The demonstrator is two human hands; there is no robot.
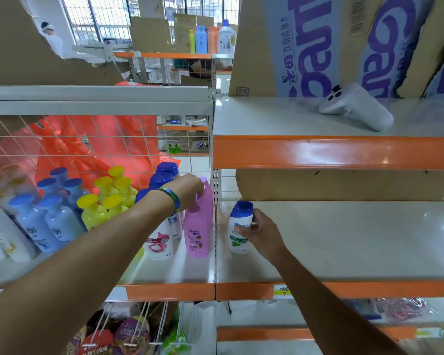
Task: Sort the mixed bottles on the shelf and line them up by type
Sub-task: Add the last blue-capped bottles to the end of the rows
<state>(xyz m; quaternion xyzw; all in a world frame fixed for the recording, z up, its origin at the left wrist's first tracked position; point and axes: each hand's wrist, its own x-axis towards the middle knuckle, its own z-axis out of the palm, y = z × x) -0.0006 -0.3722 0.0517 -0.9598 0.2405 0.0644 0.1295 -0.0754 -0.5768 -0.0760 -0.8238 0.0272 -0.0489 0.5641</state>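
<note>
Hands (187, 188) (263, 234) grip pink bottle (198, 231), white bottle (237, 226) astride shelf (344, 239) seam

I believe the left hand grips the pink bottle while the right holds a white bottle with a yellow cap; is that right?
Not quite: the head view shows the white bottle in the right hand has a blue cap, not yellow.

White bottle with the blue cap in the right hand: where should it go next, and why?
Probably a short carry left, to the row of blue-capped white bottles beside the tall pink plastic bottle. The right hand grips the white blue-capped bottle apart on the right shelf section; the left hand holds the pink bottle's top, between the two.
</note>
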